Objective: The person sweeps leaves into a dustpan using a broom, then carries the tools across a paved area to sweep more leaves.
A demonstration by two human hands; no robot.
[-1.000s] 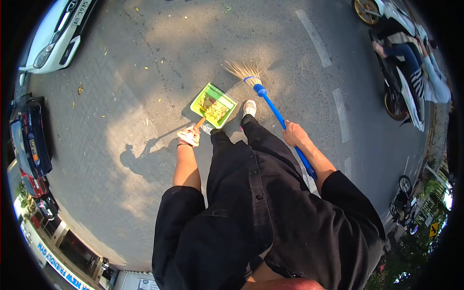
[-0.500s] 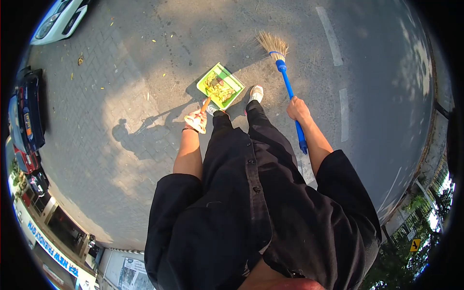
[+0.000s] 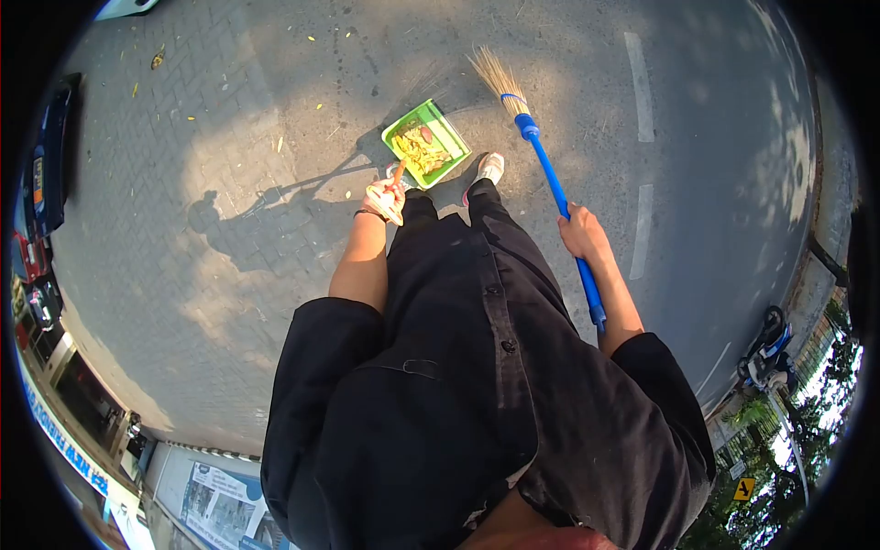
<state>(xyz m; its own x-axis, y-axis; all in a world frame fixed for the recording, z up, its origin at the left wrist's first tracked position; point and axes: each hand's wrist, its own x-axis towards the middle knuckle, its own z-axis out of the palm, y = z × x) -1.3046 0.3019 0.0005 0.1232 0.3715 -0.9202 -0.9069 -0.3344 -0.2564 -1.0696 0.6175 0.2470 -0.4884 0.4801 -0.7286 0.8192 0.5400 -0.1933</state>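
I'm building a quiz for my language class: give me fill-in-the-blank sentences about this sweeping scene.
1. The left hand holds a ____ dustpan by its handle.
2. The right hand grips a broom with a ____ handle.
3. A ____ shoe shows between dustpan and broom.
Missing words: green, blue, white.

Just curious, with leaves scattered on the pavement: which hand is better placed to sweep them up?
Probably the right hand: it grips the blue broom, whose bristles are beside the green dustpan that the left hand holds.
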